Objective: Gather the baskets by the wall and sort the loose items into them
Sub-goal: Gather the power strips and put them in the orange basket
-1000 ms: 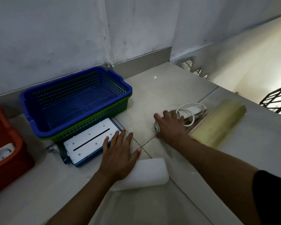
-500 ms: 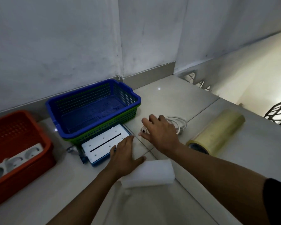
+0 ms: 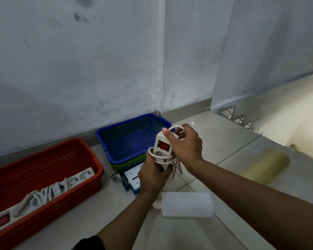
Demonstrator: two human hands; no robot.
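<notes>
Tiled floor by wall: power strip upright, clamped in both hands.
Left hand grips bottom, right hand top; red basket at 9 o'clock, nearer left.

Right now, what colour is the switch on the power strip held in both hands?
Red, on the white power strip; the head view shows it.

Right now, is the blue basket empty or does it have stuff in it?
Empty, as far as visible: the blue basket shows bare mesh floor, though the hands hide its near right corner.

Scuffed grey wall, glossy pale tiled floor
</notes>
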